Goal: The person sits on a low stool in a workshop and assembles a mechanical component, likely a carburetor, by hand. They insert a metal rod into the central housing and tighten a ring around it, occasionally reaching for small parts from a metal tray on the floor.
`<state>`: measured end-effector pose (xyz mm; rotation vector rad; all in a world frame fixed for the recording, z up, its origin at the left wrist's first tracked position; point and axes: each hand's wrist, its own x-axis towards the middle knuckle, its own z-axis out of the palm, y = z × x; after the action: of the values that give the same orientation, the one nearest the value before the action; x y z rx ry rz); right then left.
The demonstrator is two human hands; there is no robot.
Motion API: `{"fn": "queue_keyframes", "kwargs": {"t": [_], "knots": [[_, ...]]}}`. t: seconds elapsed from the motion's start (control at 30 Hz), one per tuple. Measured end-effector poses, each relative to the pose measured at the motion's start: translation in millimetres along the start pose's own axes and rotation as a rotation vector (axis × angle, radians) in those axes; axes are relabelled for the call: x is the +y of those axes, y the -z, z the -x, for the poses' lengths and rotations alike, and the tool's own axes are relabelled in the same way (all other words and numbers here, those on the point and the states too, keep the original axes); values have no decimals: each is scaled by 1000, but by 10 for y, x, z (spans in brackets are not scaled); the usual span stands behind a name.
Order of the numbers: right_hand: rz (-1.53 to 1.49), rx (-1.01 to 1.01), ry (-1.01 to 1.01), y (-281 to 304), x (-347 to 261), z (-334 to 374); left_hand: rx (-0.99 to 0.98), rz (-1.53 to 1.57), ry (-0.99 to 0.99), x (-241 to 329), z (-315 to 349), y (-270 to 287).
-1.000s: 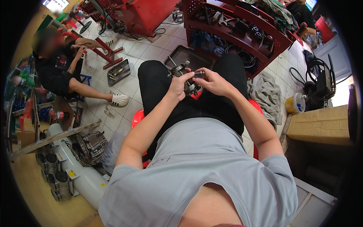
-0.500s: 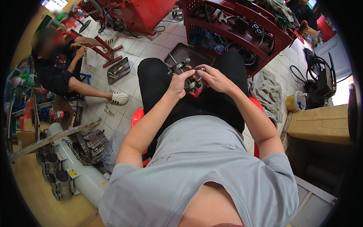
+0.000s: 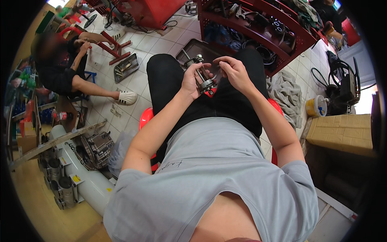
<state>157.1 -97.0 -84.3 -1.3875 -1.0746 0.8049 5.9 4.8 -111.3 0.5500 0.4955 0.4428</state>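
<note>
My left hand (image 3: 192, 82) grips a metal mechanical assembly (image 3: 207, 84) with long rods, round flanges and bolt heads, held tilted between my thighs. One thin rod sticks out past its far end. Just to the right of it is my right hand (image 3: 236, 74), apart from the assembly, its fingers curled in a pinch. A small, slim, shiny piece seems to lie at those fingertips, too small to name. Beyond my knees a dark metal tray (image 3: 193, 46) rests on the tiled floor, partly hidden by my hands and legs.
A red tool cart (image 3: 258, 30) with several parts stands ahead. At left, a seated person (image 3: 60, 60) handles something beside a red stand and a small parts tray (image 3: 126, 67). Grey cloth (image 3: 285, 94), a yellow-white bucket (image 3: 316, 106) and a carton (image 3: 342, 131) are at right.
My right hand has drawn away from the assembly to the right and slightly up. The assembly has turned a little in my left hand, showing more of its lower flange.
</note>
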Motion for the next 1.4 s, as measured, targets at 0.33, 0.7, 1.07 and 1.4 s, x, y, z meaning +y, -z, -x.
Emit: {"fn": "queue_keyframes", "kwargs": {"t": [0.33,0.7,1.07,1.4], "knots": [[145,45,88,-66,-57,23,43,13,14,-14,35,-3],[464,195,301,-120,-74,64,-197,338,-74,52,47,-28],[757,30,704,-130,-22,78,-427,303,32,136,76,-41],[773,36,674,-155,-32,92,-416,243,90,106,13,89]]}}
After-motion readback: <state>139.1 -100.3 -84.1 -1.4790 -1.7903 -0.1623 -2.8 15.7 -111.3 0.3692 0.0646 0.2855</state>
